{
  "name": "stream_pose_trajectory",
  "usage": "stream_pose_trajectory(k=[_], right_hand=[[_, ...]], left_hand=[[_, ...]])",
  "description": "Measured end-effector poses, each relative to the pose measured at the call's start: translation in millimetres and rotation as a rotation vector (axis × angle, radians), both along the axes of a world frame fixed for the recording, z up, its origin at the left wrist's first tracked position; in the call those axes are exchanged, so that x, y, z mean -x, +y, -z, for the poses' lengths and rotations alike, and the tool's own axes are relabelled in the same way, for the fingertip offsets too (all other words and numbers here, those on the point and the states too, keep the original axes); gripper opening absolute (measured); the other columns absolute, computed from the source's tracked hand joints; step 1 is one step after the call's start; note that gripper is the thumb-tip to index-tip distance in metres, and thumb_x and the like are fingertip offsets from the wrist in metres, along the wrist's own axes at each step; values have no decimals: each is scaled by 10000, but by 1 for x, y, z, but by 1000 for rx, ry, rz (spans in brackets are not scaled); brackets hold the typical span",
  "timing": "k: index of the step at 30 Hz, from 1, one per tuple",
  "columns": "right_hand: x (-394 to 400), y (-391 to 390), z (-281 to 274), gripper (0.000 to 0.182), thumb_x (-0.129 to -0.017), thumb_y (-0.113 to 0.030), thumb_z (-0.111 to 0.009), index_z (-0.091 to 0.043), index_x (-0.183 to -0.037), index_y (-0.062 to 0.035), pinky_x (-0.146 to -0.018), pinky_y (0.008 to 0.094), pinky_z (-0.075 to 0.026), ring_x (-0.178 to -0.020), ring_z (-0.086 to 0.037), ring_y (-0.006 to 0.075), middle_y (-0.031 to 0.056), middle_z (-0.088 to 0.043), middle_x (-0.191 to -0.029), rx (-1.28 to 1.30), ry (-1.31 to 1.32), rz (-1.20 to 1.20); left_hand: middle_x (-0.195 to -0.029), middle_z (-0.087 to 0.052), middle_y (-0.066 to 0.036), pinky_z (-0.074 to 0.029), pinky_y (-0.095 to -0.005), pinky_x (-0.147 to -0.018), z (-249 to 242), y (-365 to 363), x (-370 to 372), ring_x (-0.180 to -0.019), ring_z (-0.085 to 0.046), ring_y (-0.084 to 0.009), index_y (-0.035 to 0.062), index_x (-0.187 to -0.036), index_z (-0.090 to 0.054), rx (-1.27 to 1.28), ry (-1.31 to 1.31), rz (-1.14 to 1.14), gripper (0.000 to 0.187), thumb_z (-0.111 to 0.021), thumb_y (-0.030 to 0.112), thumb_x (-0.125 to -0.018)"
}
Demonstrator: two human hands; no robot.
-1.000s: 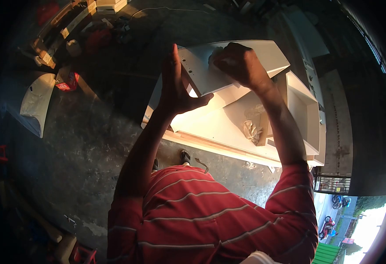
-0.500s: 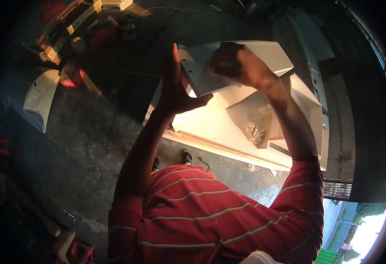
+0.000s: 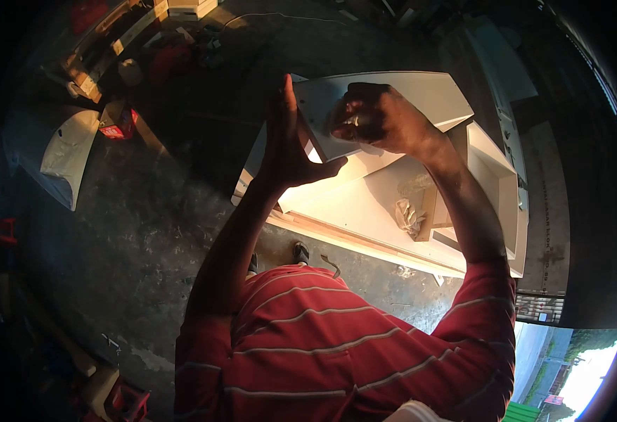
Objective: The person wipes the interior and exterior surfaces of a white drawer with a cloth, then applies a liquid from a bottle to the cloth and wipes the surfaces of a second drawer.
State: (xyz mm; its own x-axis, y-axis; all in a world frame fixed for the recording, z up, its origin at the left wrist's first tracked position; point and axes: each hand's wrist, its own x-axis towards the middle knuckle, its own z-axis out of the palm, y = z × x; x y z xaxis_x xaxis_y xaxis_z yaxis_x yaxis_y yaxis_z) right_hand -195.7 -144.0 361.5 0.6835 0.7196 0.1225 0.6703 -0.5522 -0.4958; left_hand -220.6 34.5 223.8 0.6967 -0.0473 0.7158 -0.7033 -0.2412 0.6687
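A long white panel (image 3: 421, 95), shaped like the side of a box, lies tilted across the work surface in front of me. My left hand (image 3: 287, 151) is around its left end, fingers along the far side and thumb stretched along the near edge. Small dark holes show in the panel near that hand. My right hand (image 3: 386, 123) is closed in a fist over the panel's face. A pale bit shows between its fingers and a whitish patch below it; I cannot tell what it holds.
Beneath the panel is a brightly lit white board (image 3: 350, 211) with a wooden front edge. A crumpled cloth (image 3: 409, 216) lies there beside an open white box frame (image 3: 491, 169). To the left on the concrete floor stand a red carton (image 3: 117, 121) and a curved pale sheet (image 3: 69, 151).
My right fist, blurred before, is now sharper and slightly lower over the panel. The left hand keeps its hold, and the whole view has shifted slightly.
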Motion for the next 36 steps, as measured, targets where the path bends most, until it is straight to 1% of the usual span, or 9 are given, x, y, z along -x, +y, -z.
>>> stream_pose_trajectory(k=[1, 11, 15, 19, 22, 24, 25, 29, 36], right_hand=[[0, -6, -3, 247, -821, -302, -735, -712, -925, -79, -822, 372, -525, -884, -674, 302, 112, -688, -952, 117, -183, -33], [41, -16, 7, 120, -776, -180, -772, -731, -849, -93, -721, 347, -538, -753, -663, 233, 82, -657, -821, -44, -248, 156], [21, -34, 0, 124, -782, -188, -768, -734, -858, -96, -726, 341, -531, -788, -661, 236, 80, -655, -820, -50, -72, 218], [25, -23, -7, 216, -805, -293, -738, -703, -846, -84, -785, 369, -519, -840, -662, 259, 60, -648, -868, 2, 59, 69], [26, -17, -13, 203, -800, -288, -739, -691, -852, -98, -766, 371, -525, -839, -660, 248, 47, -641, -868, 151, -180, -39], [11, -33, -12, 192, -802, -292, -735, -691, -868, -117, -754, 360, -535, -862, -665, 231, 42, -643, -871, -148, 226, 38], [5, -38, -20, 190, -806, -282, -729, -689, -908, -126, -751, 340, -545, -893, -673, 219, 38, -657, -888, 294, -252, -11], [21, -21, -12, 195, -825, -277, -713, -687, -981, -164, -877, 348, -522, -991, -657, 239, 37, -655, -1046, 363, -539, -79], [15, -23, -22, 219, -818, -283, -719, -675, -999, -169, -914, 376, -497, -1038, -628, 251, 56, -630, -1118, 525, -378, 75]], left_hand=[[-1370, -331, -265, -372, -528, -1005, 0, 0, 0, -1226, -400, -414, -16, -1514, -15, -1, 4, 6, 1333, -863, 376, -563], [-1375, -310, -274, -347, -536, -1023, 1, -3, -1, -1241, -380, -416, -30, -1508, -11, -4, -50, -18, 1360, -860, 389, -531], [-1348, -330, -260, -349, -533, -1015, -5, -1, 2, -1223, -391, -408, -21, -1511, -26, -11, -21, -19, 1353, -859, 384, -525], [-1344, -335, -254, -358, -530, -1003, -5, -3, 0, -1213, -401, -405, -18, -1513, -33, -27, -90, -58, 1351, -865, 383, -528], [-1333, -342, -248, -360, -528, -1000, -4, -4, 0, -1207, -402, -402, -12, -1515, -31, -15, -87, -56, 1359, -872, 384, -524], [-1325, -346, -245, -361, -526, -1001, -3, -3, -2, -1203, -402, -402, -9, -1517, -29, -1, -76, -48, 1364, -875, 385, -521], [-1328, -343, -247, -358, -526, -1006, -2, -3, -3, -1213, -393, -403, -9, -1517, -25, 9, -56, -41, 1367, -876, 387, -523], [-1332, -337, -249, -351, -525, -1016, -2, -2, -2, -1234, -372, -403, -10, -1517, -13, 5, -26, -34, 1374, -876, 397, -528], [-1362, -311, -254, -336, -528, -1031, 0, -2, -3, -1246, -349, -408, -19, -1513, -4, 20, -15, -15, 1381, -877, 401, -528]])
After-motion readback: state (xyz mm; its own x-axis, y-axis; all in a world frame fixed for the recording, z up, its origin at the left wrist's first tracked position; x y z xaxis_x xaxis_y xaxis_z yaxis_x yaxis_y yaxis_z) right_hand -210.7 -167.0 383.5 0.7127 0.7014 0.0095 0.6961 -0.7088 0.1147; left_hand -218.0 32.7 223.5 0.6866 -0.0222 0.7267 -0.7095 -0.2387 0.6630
